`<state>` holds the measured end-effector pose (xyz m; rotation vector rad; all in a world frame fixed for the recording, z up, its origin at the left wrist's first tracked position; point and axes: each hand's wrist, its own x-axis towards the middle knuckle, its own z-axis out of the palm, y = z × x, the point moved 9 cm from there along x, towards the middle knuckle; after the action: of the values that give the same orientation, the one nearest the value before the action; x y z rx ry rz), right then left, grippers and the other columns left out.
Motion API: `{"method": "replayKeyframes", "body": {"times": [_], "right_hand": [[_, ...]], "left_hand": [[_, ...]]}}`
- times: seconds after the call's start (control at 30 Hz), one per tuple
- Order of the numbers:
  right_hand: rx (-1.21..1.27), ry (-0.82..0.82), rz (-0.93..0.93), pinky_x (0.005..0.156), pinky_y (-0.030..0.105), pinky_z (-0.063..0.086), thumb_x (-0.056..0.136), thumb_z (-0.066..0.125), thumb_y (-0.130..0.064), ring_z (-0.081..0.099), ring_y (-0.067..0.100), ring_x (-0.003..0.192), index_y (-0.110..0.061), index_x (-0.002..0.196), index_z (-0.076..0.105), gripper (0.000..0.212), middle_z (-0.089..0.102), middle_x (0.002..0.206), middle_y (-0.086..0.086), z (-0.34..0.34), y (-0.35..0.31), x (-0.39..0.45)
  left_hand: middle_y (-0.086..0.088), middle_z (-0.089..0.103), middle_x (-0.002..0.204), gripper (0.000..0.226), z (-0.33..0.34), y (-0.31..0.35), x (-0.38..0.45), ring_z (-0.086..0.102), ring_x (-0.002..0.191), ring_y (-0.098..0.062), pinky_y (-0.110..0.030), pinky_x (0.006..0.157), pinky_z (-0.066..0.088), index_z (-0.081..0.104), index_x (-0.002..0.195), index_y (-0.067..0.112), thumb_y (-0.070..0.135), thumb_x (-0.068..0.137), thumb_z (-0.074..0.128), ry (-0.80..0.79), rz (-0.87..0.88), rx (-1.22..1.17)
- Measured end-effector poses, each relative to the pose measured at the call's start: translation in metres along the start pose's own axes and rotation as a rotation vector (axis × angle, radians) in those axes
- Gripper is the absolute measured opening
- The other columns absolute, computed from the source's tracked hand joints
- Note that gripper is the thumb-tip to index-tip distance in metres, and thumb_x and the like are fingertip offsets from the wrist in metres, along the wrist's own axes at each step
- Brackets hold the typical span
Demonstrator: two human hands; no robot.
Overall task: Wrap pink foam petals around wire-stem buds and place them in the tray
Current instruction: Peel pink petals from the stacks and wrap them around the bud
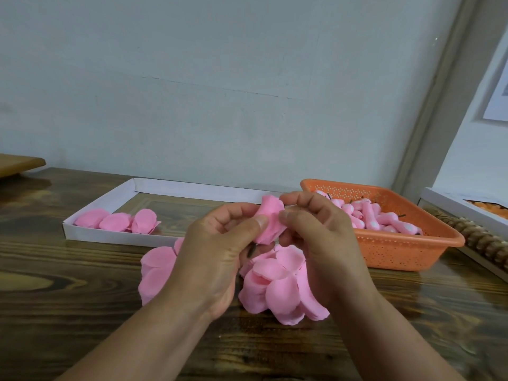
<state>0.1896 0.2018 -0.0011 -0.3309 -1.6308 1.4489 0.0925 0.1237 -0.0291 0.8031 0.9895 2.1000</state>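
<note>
While we've got both forearms stretched out over the dark wooden surface (82,312), the closest loose stuff is the pile of pink foam petals (280,287), lying right under our wrists and spilling out to the left too. Just above that pile our left hand (217,251) is curled in, thumb pressed against the petal-wrapped bud (270,222) with the fingers tucked behind it. A dark bit of wire stem (251,250) pokes out below, by the left palm. Our right hand (321,235) pinches the same bud from the other side, thumb and fingers bent round the pink foam.

Past the hands sits the shallow white tray (115,198) with three wrapped pink pieces (118,221) lined up in its near-left corner. Off to the right there's an orange perforated basket (398,254) loaded with unwrapped pink buds (379,218), stems sticking out here and there. Further right, a row of brown wooden beads (478,237) runs alongside a white box edge (450,204). Pale wall (220,78) behind it all.
</note>
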Motion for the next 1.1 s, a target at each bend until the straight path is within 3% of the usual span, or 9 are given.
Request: {"method": "replayKeyframes", "body": {"times": [0.27, 0.4, 0.53, 0.67, 0.73, 0.9, 1.1], "right_hand": [[-0.032, -0.011, 0.051, 0.045, 0.018, 0.041, 0.060, 0.061, -0.008, 0.048, 0.011, 0.046, -0.008, 0.071, 0.064, 0.011, 0.058, 0.056, 0.008, -0.001, 0.005, 0.002], [-0.007, 0.008, 0.104, 0.050, 0.024, 0.040, 0.058, 0.060, -0.009, 0.045, 0.013, 0.047, -0.012, 0.061, 0.059, 0.005, 0.052, 0.056, 0.011, -0.005, 0.012, 0.005], [-0.170, 0.075, 0.009, 0.050, 0.024, 0.041, 0.061, 0.060, -0.013, 0.047, 0.016, 0.052, -0.009, 0.061, 0.056, 0.005, 0.054, 0.054, 0.009, -0.011, 0.004, 0.002], [-0.373, 0.179, -0.164, 0.044, 0.018, 0.034, 0.075, 0.069, -0.009, 0.041, 0.005, 0.043, -0.013, 0.056, 0.052, 0.025, 0.050, 0.045, -0.007, -0.010, -0.012, -0.005], [-0.417, 0.227, -0.199, 0.042, 0.014, 0.030, 0.076, 0.068, -0.006, 0.038, 0.003, 0.039, -0.017, 0.054, 0.049, 0.031, 0.046, 0.041, -0.011, -0.010, -0.016, -0.007], [-0.357, 0.239, -0.212, 0.043, 0.014, 0.034, 0.073, 0.066, 0.000, 0.042, 0.003, 0.041, -0.017, 0.055, 0.052, 0.028, 0.051, 0.044, -0.008, -0.008, -0.018, -0.011], [-0.294, 0.170, -0.180, 0.046, 0.018, 0.041, 0.075, 0.063, 0.000, 0.050, 0.006, 0.046, -0.012, 0.062, 0.062, 0.018, 0.060, 0.050, -0.001, 0.000, -0.017, -0.013]], "left_hand": [[-0.011, 0.072, 0.074, 0.021, 0.001, 0.000, 0.000, 0.068, 0.061, -0.016, -0.021, 0.053, 0.054, 0.073, 0.079, 0.008, 0.011, 0.058, 0.068, -0.030, 0.031, 0.029], [-0.009, 0.074, 0.078, 0.026, 0.003, 0.002, -0.001, 0.069, 0.065, -0.016, -0.021, 0.056, 0.053, 0.077, 0.076, 0.019, 0.024, 0.051, 0.074, -0.077, 0.061, 0.092], [-0.008, 0.074, 0.077, 0.023, 0.006, 0.004, -0.003, 0.068, 0.065, -0.014, -0.020, 0.056, 0.052, 0.077, 0.077, 0.022, 0.027, 0.055, 0.074, -0.092, 0.105, 0.149], [-0.001, 0.074, 0.070, 0.010, 0.007, 0.009, -0.007, 0.067, 0.059, -0.006, -0.010, 0.045, 0.044, 0.076, 0.074, 0.023, 0.024, 0.065, 0.072, -0.040, 0.176, 0.211], [-0.001, 0.075, 0.075, 0.009, 0.008, 0.012, -0.008, 0.069, 0.064, -0.007, -0.011, 0.052, 0.048, 0.075, 0.075, 0.020, 0.022, 0.067, 0.072, -0.027, 0.228, 0.232], [-0.002, 0.076, 0.084, 0.014, 0.007, 0.014, -0.010, 0.073, 0.076, -0.011, -0.017, 0.062, 0.053, 0.069, 0.090, 0.007, 0.009, 0.076, 0.072, -0.003, 0.305, 0.269], [-0.001, 0.075, 0.080, 0.018, 0.002, 0.018, -0.010, 0.073, 0.074, -0.014, -0.016, 0.056, 0.052, 0.070, 0.087, 0.013, 0.025, 0.073, 0.073, 0.062, 0.332, 0.308]]}}
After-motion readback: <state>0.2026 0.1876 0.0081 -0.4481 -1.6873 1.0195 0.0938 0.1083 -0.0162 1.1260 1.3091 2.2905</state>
